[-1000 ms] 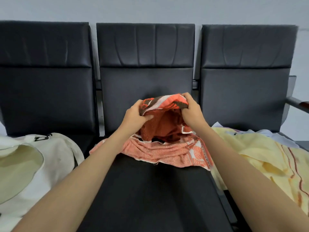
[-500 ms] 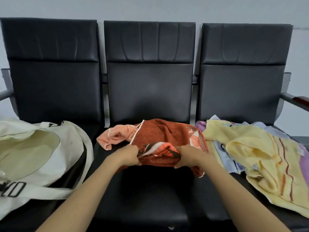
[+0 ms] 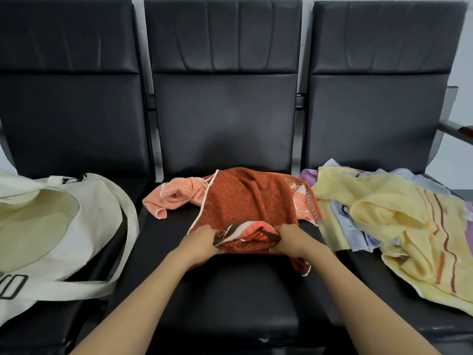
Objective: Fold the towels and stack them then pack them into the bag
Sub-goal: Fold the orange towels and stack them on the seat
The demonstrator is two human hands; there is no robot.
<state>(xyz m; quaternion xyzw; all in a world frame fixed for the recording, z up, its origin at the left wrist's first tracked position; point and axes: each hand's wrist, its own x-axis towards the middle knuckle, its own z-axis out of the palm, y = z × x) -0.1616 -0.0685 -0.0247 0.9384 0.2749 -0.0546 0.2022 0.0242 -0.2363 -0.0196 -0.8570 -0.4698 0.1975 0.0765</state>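
Both hands are down on the orange towel, which lies on the middle seat of the black bench, right in front of the person. The left hand pinches the near hem at one end. The right hand grips it at the other, fingers curled into the cloth, and the brown-and-white patterned border is bunched between them.

Here's what matters: the body of the towel runs away from the hands toward the seat back, so the fold line sits crosswise, hand to hand. But it isn't lying square. A paler orange corner is crumpled out to the far left, closer to the left hand, and a flap droops down by the right wrist. I'd say that loose left corner needs pulling in before this fold will lie flat.

The cream tote bag gapes open on the left seat, so the left hand is the nearer one for packing. On the right seat a yellow towel sprawls unfolded over a pale blue cloth, with a lilac one peeking out behind. Early days, by my reading: no stack that I can see, no towel visible in the bag
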